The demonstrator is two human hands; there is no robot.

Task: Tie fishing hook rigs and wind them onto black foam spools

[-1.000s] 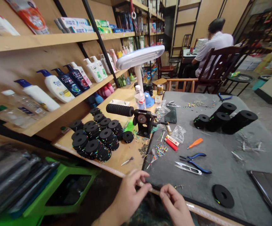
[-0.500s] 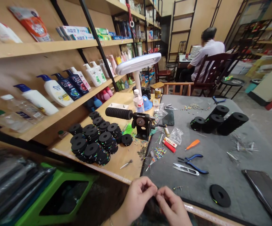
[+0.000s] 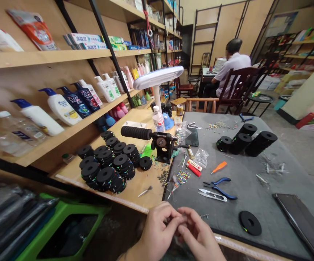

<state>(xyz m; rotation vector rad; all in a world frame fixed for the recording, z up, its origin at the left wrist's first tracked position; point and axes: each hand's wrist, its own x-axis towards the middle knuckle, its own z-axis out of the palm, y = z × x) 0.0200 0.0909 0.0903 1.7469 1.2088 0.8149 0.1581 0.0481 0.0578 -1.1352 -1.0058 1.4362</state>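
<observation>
My left hand point(image 3: 161, 230) and my right hand point(image 3: 196, 233) meet at the table's front edge, fingertips pinched together. Whatever lies between the fingers is too small and covered to make out. Just beyond them a small metal piece point(image 3: 204, 216) lies on the grey mat point(image 3: 244, 185). To the right rests a flat black foam ring point(image 3: 250, 223) with a bit of yellow-green on its rim. Thread snips point(image 3: 213, 195) and blue-handled pliers point(image 3: 220, 187) lie ahead of my right hand. A little brush point(image 3: 145, 191) is on the bare wood to the left.
Stacks of black foam rings point(image 3: 105, 175) fill the left side; more stand as rolls point(image 3: 261, 143) at the right. A black hand-cranked winder point(image 3: 162, 145), a lamp point(image 3: 159, 78), a phone point(image 3: 301, 217) and colored beads point(image 3: 183, 176) are around. A person point(image 3: 234, 65) sits farther back.
My view has shifted slightly, so the table things sit a little more to the left. My hands stay together; the right fingers have curled up closer over the left fingertips.
</observation>
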